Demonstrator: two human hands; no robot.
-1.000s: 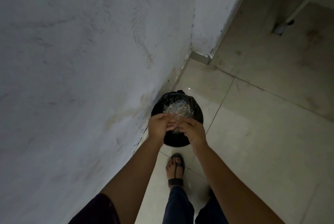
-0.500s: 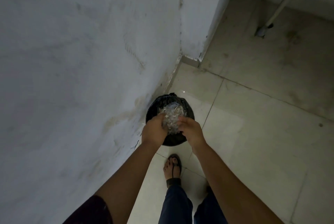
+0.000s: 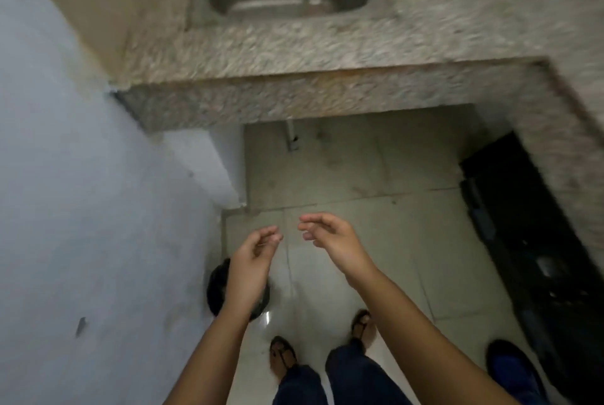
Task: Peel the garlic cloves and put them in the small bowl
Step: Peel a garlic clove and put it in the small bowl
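A speckled stone worktop (image 3: 327, 45) fills the top of my view, blurred, with a steel sink (image 3: 354, 0) set near its far left corner. A pale wall (image 3: 81, 192) runs down my left side and meets the worktop's left edge. Below the front edge is a light tiled floor (image 3: 392, 215). A dark opening (image 3: 523, 241) lies under the worktop's right-hand run, and something blue (image 3: 510, 368) sits on the floor near it; I cannot tell what it is.

I hold both hands up over the floor, close together but apart. My left hand (image 3: 258, 251) has loosely curled fingers and holds nothing. My right hand (image 3: 330, 238) is the same, with nothing in it.

A black bin (image 3: 217, 287) stands on the floor against the wall, partly hidden under my left forearm. My sandalled feet (image 3: 281, 355) stand just beside it.

I cannot tell where the garlic and the bowl are.
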